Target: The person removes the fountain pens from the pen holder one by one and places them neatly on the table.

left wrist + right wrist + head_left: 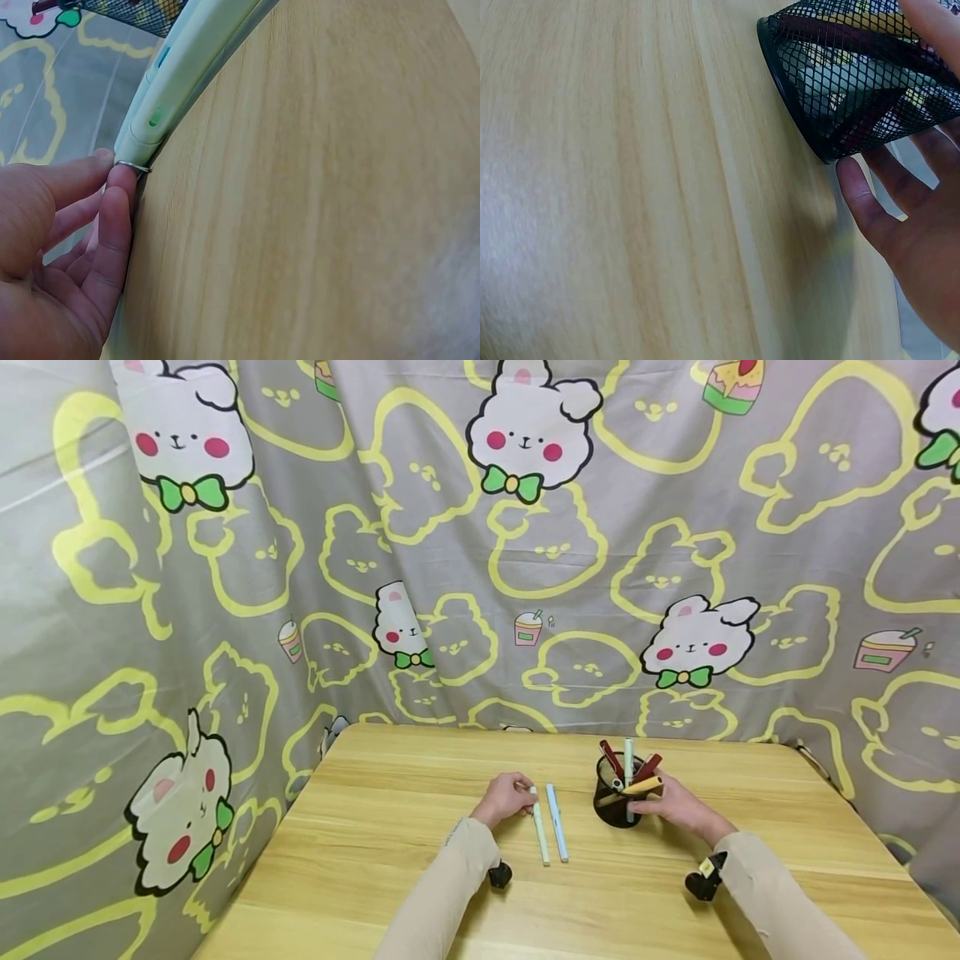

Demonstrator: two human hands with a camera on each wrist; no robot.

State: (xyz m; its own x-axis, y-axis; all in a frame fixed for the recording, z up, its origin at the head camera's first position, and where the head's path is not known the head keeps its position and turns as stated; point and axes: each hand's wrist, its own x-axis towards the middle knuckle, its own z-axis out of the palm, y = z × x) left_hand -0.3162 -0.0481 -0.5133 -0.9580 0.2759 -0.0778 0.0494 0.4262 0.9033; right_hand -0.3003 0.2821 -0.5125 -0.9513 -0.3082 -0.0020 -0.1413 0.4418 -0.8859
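Note:
A pale green pen (540, 831) (172, 82) and a pale blue pen (557, 822) lie side by side on the wooden table (375, 860). My left hand (504, 797) (112, 172) pinches the far end of the green pen with curled fingertips. To the right stands a black mesh pen cup (611, 814) (855, 82) holding red, green and yellow pens. A yellow pen (645, 787) leans over its rim toward my right hand (660, 806) (877, 195). That hand rests against the cup's side with its fingers straight.
A grey curtain (450, 568) printed with bunnies hangs around the table on the back and both sides. Bare wood lies to the left of my left hand and along the front edge. Black wrist cameras (498, 874) sit under both sleeves.

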